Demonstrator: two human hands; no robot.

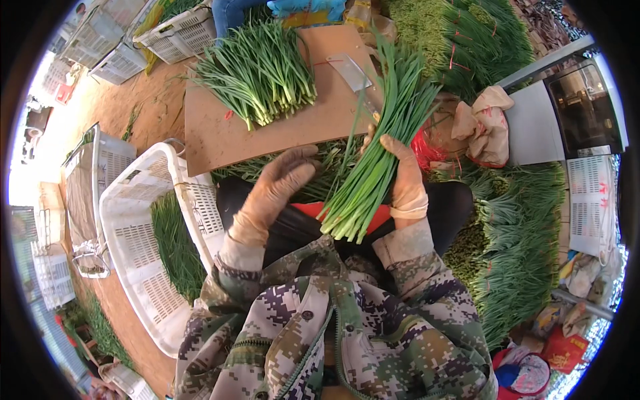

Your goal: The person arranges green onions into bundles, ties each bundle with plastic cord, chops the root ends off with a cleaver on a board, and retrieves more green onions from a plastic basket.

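My right hand [403, 175], in a soiled glove, is closed around a bunch of long green garlic chives [383, 143]. The bunch tilts over my lap, its pale cut ends toward me and its leaf tips pointing away. My left hand [283, 179], gloved too, hovers to the left of the bunch with bent fingers and thumb apart, holding nothing. Beyond my hands lies a brown board [247, 143], bearing a pile of chives [267, 77] and a cleaver [351, 72] with a broad blade. Some fingers of my right hand are hidden behind the leaves.
A white plastic crate [140, 233] with chives inside stands at my left. Red ties [428, 148] lie just right of the bunch. Stacked chive bundles [520, 240] fill the right side, with more bundles [460, 43] at the far right. Loose leaves lie under the board's near edge.
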